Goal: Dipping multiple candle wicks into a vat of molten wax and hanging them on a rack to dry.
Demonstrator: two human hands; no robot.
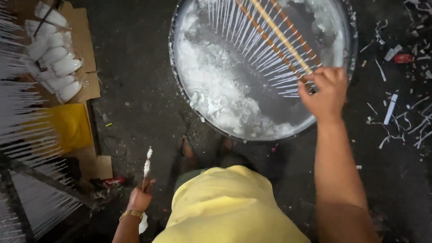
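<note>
My right hand (325, 90) grips the near end of a wooden slat rack (281, 36) that carries a row of many thin white candles (252, 42). The rack hangs over a large round metal basin (173, 63) holding grey liquid and lumps of white wax (211, 85). My left hand (141, 195), with a gold bracelet on the wrist, is low at the left and holds a small wax-coated stick (146, 166) upright. My yellow shirt (229, 207) fills the bottom centre, and my feet (186, 147) stand by the basin's near rim.
Racks of thin white candles (22, 126) fill the left edge. White wax pieces (56, 58) lie on cardboard (83, 49) at top left, with a yellow cloth (72, 126) below. White scraps (396, 117) litter the dark floor on the right.
</note>
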